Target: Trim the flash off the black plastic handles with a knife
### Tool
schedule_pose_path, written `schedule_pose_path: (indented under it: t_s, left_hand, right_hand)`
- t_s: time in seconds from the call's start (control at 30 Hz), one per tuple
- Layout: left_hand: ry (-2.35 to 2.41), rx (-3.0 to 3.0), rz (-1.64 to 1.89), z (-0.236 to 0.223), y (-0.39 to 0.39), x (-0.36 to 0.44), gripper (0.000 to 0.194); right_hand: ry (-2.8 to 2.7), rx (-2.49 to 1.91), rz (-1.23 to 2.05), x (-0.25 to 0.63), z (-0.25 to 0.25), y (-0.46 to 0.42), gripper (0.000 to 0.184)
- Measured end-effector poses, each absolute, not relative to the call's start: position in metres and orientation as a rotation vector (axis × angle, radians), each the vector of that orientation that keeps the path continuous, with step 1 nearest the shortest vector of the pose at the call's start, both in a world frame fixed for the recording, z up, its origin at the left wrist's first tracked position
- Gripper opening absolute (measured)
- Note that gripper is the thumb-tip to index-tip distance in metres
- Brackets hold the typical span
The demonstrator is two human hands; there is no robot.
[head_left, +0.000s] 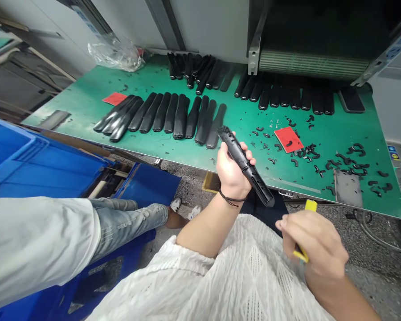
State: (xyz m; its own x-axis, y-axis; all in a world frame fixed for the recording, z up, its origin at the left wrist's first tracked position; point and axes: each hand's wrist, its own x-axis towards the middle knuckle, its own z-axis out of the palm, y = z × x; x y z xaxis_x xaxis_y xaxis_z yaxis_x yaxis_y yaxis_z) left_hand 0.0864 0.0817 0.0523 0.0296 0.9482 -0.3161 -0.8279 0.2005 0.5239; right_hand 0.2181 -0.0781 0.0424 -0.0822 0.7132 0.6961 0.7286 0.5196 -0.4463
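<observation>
My left hand is closed around a long black plastic handle-shaped part, its hollow, ribbed side turned up and its lower end pointing toward my right hand. My right hand, a little blurred, is closed on a yellow tool; the fingers cover most of it, so its kind does not show. The tool and the black part are apart. Beyond my left hand, a row of similar black parts lies on the green tabletop.
More black parts lie along the back, beside a phone. Small curved black scraps surround a red square and a grey plate. Blue crates and another person's legs are at left. A plastic bag sits at the back.
</observation>
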Motion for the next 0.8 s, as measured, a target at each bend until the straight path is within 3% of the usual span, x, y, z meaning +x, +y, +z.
schedule_pose_path:
  t_s: [0.13, 0.33, 0.6, 0.8]
  left_hand:
    - [0.440, 0.570, 1.433, 0.052, 0.063, 0.089, 0.036]
    - [0.393, 0.752, 1.497, 0.054, 0.044, 0.098, 0.049]
    - [0.452, 0.901, 1.629, 0.047, 0.037, 0.107, 0.061]
    - [0.498, 0.917, 1.866, 0.045, 0.025, 0.117, 0.050]
  right_hand:
    - [-1.490, -1.387, 0.254, 0.207, 0.054, -0.048, 0.014]
    - [-1.482, -1.399, 0.575, 0.197, 0.057, -0.026, 0.007]
    - [-1.351, -1.366, 0.792, 0.198, 0.048, -0.030, 0.015]
    - [-0.821, -1.247, 1.203, 0.195, 0.030, -0.032, 0.025]
